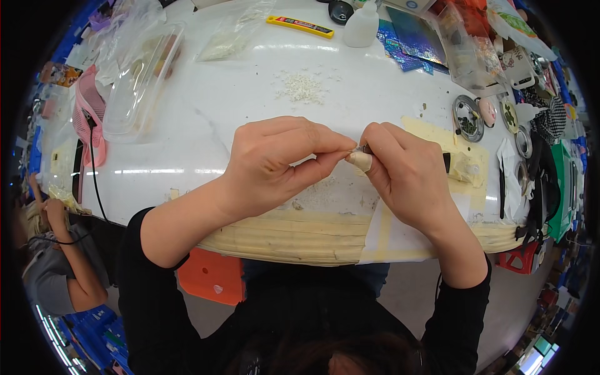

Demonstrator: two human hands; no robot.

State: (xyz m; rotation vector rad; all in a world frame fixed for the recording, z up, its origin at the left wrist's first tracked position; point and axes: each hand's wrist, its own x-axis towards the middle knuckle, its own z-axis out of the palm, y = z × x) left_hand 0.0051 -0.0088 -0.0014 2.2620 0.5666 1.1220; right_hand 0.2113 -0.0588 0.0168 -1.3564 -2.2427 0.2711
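Our left hand [275, 156] extended rightward, our right hand [405, 167] curled opposite it, thumbs and forefingers pinched nearly closed on a tiny piece [359, 149] between them, above the table [206, 81]

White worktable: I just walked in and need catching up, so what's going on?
A person's bare left hand and right hand pinch a tiny silvery-dark item between their fingertips, too small to identify. A beige wrap covers one right-hand digit. Both hands are above the glossy white worktable; a loose scatter of small white bits lies beyond.
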